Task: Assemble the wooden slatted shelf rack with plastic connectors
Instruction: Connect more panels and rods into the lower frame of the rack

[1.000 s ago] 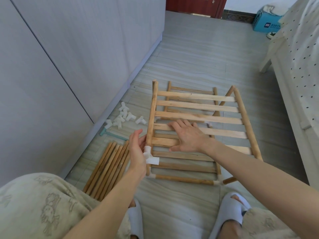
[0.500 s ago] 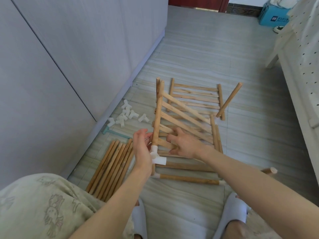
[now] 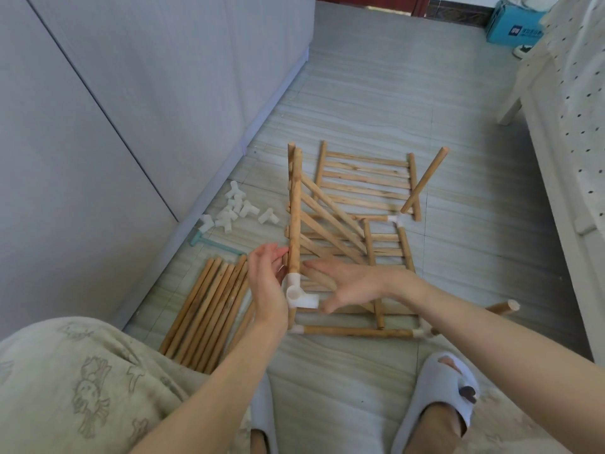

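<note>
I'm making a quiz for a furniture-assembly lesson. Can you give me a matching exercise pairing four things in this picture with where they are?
Things:
1. loose white connectors
2. bundle of loose dowels
3. blue cardboard box
4. flat slatted panel

Places:
A. far end of the room, top right
B. on the floor near the wall's base, beyond the dowels
C. on the floor left of the left hand
D. lying flat beyond the tilted panel

Pairs: 1-B, 2-C, 3-A, 4-D

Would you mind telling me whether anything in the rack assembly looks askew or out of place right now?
Yes. The slatted panel by the left hand is tipped up on edge, its slats running diagonally instead of lying flat like the panel behind it. One loose pole also leans at an angle from the far connector.
</note>
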{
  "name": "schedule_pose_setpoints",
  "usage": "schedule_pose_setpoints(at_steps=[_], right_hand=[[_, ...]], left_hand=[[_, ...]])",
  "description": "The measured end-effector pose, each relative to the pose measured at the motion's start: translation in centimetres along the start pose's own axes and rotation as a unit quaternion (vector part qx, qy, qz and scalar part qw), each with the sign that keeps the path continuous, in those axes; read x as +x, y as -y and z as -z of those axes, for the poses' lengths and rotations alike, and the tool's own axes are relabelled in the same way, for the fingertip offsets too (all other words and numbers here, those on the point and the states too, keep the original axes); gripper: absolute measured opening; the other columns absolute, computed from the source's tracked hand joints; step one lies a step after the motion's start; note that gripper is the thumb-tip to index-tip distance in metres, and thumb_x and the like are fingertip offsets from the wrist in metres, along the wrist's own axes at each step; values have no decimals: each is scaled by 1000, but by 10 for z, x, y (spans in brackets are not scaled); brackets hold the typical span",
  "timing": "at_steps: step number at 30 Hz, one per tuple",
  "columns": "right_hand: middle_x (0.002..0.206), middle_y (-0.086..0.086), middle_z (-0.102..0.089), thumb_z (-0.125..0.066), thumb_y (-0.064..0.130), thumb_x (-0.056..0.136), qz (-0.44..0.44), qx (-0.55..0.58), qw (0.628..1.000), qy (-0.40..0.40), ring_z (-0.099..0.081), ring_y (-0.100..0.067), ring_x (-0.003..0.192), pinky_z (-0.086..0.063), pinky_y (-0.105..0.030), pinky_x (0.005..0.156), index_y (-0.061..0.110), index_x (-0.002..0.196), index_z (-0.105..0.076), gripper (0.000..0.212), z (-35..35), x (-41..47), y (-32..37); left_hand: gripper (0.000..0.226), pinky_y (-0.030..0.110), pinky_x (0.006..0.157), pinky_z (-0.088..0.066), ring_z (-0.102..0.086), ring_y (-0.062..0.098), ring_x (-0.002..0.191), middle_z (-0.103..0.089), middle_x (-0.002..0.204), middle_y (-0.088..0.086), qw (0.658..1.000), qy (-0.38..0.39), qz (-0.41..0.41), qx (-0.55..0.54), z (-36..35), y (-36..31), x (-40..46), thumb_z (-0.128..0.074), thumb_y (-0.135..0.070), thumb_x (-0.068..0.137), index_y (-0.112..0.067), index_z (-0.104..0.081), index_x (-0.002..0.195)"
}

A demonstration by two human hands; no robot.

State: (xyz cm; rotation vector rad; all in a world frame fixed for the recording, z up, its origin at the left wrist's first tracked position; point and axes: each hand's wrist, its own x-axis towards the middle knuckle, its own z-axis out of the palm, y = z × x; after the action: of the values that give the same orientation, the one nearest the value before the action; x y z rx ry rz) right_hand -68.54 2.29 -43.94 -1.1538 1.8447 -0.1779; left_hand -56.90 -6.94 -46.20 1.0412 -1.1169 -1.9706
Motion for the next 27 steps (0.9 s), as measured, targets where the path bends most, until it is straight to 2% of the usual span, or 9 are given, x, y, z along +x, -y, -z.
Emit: schedule_pose_setpoints(at_steps=[3,7,9,14,21,27], right_hand=[[157,5,-7,-74,48,72,29,-17,999,-30,-9,-15,143,-14,-33,116,26,150,-3,108,-11,2,11],[149,3,-27,-77,46,69,57,-12,993,-103,-28,-16,136,-27,-38,113,24,147,-16,101,-17,11,14],[148,3,-28,-76,46,68,55,-8,993,-101,-27,-15,135,-27,-38,112,25,147,-18,100,-17,16,12],[142,2,-29,-77,45,64,34,-2,996,-80,-29,-16,130,-30,-38,110,26,144,-21,99,-8,27,9],[117,0,-47,-74,52,56,41,-91,983,-152,-43,-18,108,-43,-37,94,18,123,-43,81,-1,38,7],[110,2,-50,-75,51,58,70,-68,978,-185,-46,-16,100,-44,-35,88,18,124,-45,80,-1,37,1]], left_hand=[[13,22,75,-48,-64,11,88,-65,92,4,1000,-1,-6,-5,-2,-1,-2,-42,-19,97,-15,-54,94],[16,23,76,-45,-59,11,91,-62,98,8,1000,-6,-16,15,-5,0,0,-41,-20,97,-18,-55,91],[17,20,73,-45,-59,8,88,-60,102,9,999,-7,-21,26,-7,2,1,-40,-20,97,-19,-55,90],[16,15,67,-46,-60,6,82,-61,94,5,1000,-12,-20,21,-10,4,11,-41,-19,96,-19,-55,89],[15,27,79,-43,-56,16,91,-59,93,8,998,-18,-38,49,-17,6,24,-42,-19,95,-18,-54,88],[16,22,72,-36,-52,8,82,-56,88,4,995,-40,-60,76,-21,12,27,-39,-17,96,-22,-51,86]])
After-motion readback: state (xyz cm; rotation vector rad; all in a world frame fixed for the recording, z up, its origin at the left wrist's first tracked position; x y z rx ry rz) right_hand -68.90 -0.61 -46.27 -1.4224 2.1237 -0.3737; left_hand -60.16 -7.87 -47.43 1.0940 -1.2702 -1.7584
